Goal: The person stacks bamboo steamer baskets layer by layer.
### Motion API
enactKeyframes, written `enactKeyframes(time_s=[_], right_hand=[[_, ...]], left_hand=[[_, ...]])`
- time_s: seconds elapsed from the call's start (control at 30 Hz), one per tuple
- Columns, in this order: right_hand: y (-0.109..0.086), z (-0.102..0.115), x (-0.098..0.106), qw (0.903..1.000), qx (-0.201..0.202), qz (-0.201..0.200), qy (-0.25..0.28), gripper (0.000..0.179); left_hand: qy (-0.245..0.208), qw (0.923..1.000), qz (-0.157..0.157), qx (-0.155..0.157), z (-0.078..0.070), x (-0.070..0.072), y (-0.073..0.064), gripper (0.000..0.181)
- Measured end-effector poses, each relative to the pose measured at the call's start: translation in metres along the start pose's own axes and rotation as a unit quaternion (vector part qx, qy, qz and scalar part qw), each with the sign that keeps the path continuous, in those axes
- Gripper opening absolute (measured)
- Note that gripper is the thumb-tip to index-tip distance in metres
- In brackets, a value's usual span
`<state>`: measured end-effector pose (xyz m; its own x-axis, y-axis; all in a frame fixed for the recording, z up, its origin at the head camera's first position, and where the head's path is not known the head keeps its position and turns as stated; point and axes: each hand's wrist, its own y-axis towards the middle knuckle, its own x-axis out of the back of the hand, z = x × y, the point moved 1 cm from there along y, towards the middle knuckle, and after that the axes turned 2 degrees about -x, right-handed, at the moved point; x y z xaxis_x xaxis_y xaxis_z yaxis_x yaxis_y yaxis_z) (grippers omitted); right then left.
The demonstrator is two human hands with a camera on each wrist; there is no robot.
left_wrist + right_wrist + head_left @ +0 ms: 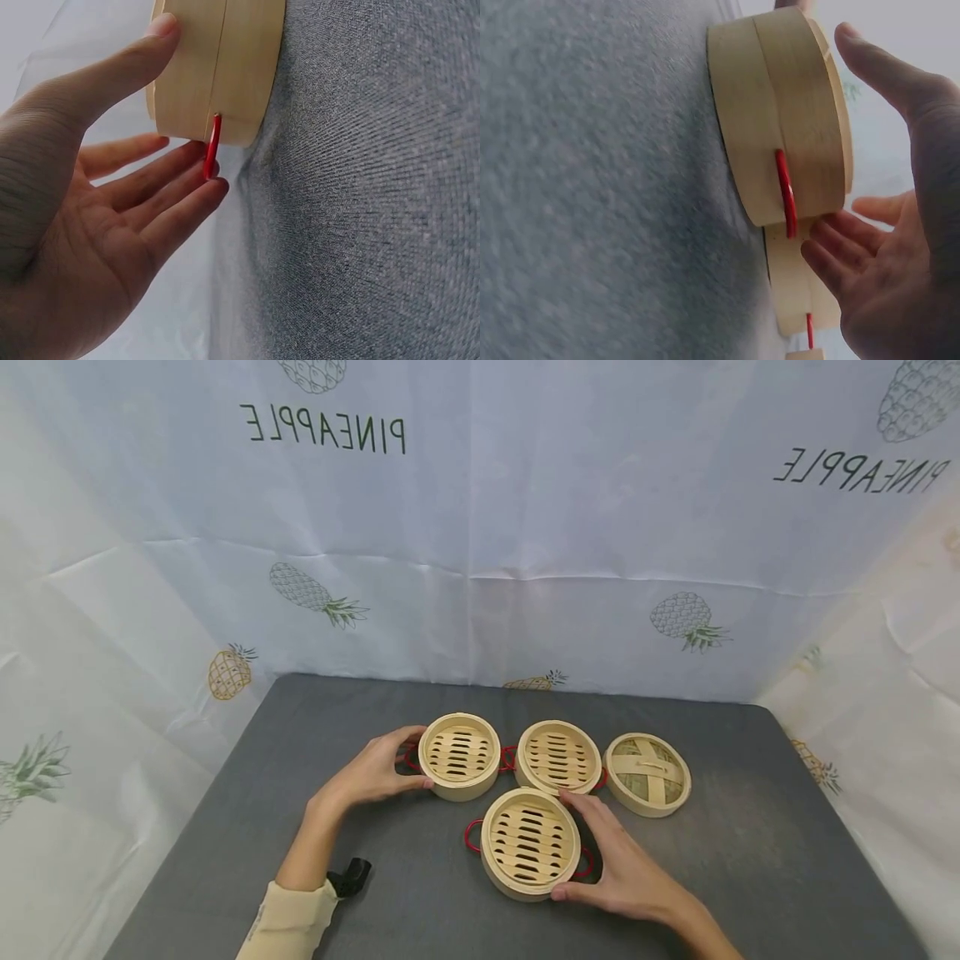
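Note:
My left hand [375, 770] holds the left side of a round bamboo steamer basket [459, 787], thumb at the near wall and fingers round the back. In the left wrist view, the fingers reach just behind its red handle [213, 150]. My right hand [618, 864] is spread around the right side of the front steamer basket [517, 887]. Its fingertips are right at the wall, while the right wrist view shows the thumb [877, 64] a little off the rim. Both baskets sit upright on the grey table, slatted bottoms visible from above.
A third steamer basket [558, 758] stands behind, between the other two. At its right lies a woven steamer lid [648, 774] with a bamboo loop. The grey table [750, 860] is backed by a pineapple-print curtain [480, 527]. A black object [354, 875] is by the left sleeve [294, 918].

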<state>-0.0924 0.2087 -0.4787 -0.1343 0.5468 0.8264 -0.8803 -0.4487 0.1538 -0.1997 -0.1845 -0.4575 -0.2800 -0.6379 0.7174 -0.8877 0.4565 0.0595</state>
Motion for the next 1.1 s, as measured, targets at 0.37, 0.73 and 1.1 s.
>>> enactKeyframes(time_s=[0.37, 0.73, 1.1], right_hand=[[0.004, 0.011, -0.014, 0.9997, -0.019, -0.013, 0.009, 0.131], [0.005, 0.016, -0.025, 0.9990, -0.028, -0.033, 0.009, 0.138], [0.007, 0.020, -0.033, 0.9985, -0.028, -0.047, 0.003, 0.143]], left_hand=[[-0.001, 1.0000, -0.002, 0.003, 0.001, 0.002, -0.002, 0.085], [0.007, 1.0000, -0.003, -0.002, 0.001, 0.003, -0.001, 0.085], [0.011, 0.9999, 0.001, -0.007, 0.000, 0.002, 0.000, 0.086]])
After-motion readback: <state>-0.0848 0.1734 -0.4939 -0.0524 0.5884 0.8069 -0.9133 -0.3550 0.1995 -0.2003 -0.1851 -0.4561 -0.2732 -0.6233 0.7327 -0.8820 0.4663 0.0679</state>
